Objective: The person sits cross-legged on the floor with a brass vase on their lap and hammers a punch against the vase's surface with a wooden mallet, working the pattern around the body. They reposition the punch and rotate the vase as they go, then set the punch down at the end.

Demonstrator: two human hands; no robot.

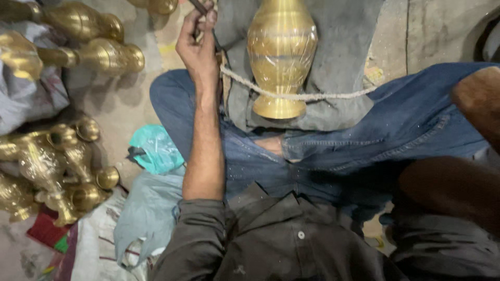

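Note:
A brass vase (pixel 281 52) lies on a grey cloth (pixel 344 47) over my lap, its foot toward me. A pale rope (pixel 312 96) runs across the narrow neck above the foot. My left hand (pixel 198 44) is raised just left of the vase, its fingers closed around a thin dark metal tool (pixel 198 6) that points off the top edge. Of my right arm only the bent forearm and elbow (pixel 476 101) show at the right edge; the hand itself is out of the picture.
Several finished brass vases (pixel 62 161) lie heaped on the floor at the left, and more (pixel 99 52) lie at the upper left. A teal plastic bag (pixel 156 148) and a grey sack (pixel 148 213) sit beside my left knee. Bare concrete floor (pixel 437 31) lies at the upper right.

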